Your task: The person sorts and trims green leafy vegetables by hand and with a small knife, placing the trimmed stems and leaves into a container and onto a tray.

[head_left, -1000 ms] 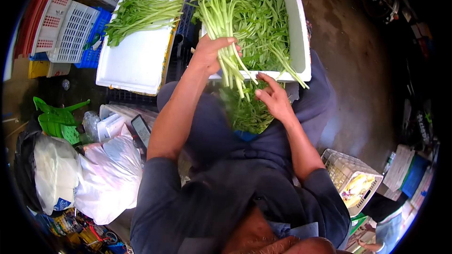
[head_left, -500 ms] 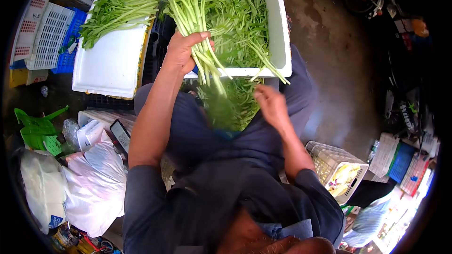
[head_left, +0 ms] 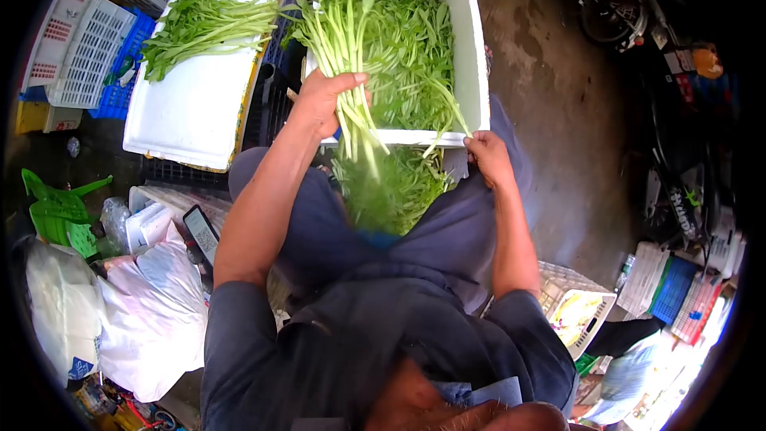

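Observation:
My left hand (head_left: 321, 104) is closed around a bunch of long-stemmed leafy greens (head_left: 343, 40) that look like water spinach. The leaves point away from me and the cut stems hang toward my lap. At the near right corner of a white foam box (head_left: 471, 48), my right hand (head_left: 491, 160) pinches the end of a water spinach stem (head_left: 456, 112) that reaches over the rim. More loose greens (head_left: 411, 56) fill the box. Below its near wall, another heap of greens (head_left: 395, 191) lies between my knees, partly blurred.
A white foam lid (head_left: 187, 116) on the left carries a pile of greens (head_left: 209, 22). Plastic crates (head_left: 92, 48) are stacked beyond it. White bags (head_left: 152, 311) and a phone (head_left: 201, 233) are at lower left. A basket (head_left: 578, 311) stands at lower right, near a person's clothing (head_left: 630, 383).
My right hand has moved right and forward to the box corner and now pinches a stem end. The left hand keeps its bunch; the view has shifted slightly.

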`<state>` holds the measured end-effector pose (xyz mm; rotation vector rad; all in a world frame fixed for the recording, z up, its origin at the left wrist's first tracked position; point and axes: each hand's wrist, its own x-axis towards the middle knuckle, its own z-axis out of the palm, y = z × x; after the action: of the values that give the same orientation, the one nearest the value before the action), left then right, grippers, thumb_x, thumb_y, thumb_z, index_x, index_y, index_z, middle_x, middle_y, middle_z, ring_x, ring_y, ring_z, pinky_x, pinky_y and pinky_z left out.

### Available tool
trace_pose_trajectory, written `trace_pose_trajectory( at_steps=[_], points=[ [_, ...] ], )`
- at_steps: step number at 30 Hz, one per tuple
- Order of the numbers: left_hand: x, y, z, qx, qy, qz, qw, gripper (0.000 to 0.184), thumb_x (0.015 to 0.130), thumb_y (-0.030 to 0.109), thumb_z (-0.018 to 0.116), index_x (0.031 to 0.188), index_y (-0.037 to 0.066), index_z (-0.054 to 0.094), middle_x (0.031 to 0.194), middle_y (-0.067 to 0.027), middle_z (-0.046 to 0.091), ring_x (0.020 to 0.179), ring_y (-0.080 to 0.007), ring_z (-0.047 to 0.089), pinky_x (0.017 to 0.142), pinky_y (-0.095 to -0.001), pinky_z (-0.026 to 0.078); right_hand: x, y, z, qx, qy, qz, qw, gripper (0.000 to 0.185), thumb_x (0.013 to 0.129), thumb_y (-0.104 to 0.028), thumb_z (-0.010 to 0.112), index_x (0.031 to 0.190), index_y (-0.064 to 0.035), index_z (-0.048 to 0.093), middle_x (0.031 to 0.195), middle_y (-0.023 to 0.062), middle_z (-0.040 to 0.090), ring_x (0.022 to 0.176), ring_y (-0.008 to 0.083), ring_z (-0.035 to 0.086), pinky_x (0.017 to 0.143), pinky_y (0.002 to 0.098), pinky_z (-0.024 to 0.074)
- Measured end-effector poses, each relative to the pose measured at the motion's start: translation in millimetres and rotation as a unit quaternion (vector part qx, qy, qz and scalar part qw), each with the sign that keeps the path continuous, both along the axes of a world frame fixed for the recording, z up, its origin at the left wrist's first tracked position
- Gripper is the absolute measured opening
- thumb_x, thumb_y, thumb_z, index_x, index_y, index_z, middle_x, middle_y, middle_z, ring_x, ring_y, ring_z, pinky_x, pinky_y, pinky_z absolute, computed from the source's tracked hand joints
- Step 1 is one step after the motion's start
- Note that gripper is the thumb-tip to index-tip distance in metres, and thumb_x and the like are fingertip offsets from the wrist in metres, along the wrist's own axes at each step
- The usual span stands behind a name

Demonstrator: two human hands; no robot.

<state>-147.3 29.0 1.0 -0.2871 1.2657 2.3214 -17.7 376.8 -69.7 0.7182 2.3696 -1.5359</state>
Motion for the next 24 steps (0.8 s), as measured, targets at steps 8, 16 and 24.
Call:
trace_pose_trajectory(
  at_steps=[8, 16, 24],
  points=[
    [11.6, 25.3, -1.0, -0.050, 0.008, -0.002, 0.999, 0.038, 0.081, 0.003, 0.078, 0.116, -0.003, 0.064, 0.098, -0.0120, 0.071, 0.078, -0.0212, 0.070, 0.067, -0.0344, 0.059, 16.3, -123.8, 26.4, -0.307, 0.196, -0.134, 0.922, 0.015, 0.097, -0.003, 0.061, 0.109, -0.0006, 0.052, 0.087, 0.0021, 0.058, 0.070, 0.0088, 0.052, 0.080, 0.0272, 0.0534],
    [12.0, 18.2, -4.6, 0.014, 0.040, 0.006, 0.999, 0.037, 0.085, 0.002, 0.073, 0.121, -0.002, 0.063, 0.104, -0.0106, 0.071, 0.085, -0.0194, 0.070, 0.073, -0.0343, 0.059, 21.9, -182.5, 29.3, -0.223, 0.243, -0.034, 0.943, 0.021, 0.098, -0.003, 0.063, 0.116, 0.0017, 0.053, 0.098, 0.0043, 0.063, 0.085, 0.0091, 0.058, 0.076, 0.0246, 0.0482],
    [12.5, 14.1, 2.6, 0.018, 0.040, 0.001, 0.999, 0.040, 0.085, 0.001, 0.072, 0.124, -0.002, 0.062, 0.105, -0.0101, 0.070, 0.089, -0.0197, 0.069, 0.078, -0.0351, 0.059, 23.3, -178.1, 39.1, -0.117, 0.243, 0.037, 0.962, 0.024, 0.095, -0.005, 0.066, 0.115, 0.0040, 0.059, 0.098, 0.0111, 0.071, 0.088, 0.0140, 0.064, 0.080, 0.0300, 0.0522]
  ],
)
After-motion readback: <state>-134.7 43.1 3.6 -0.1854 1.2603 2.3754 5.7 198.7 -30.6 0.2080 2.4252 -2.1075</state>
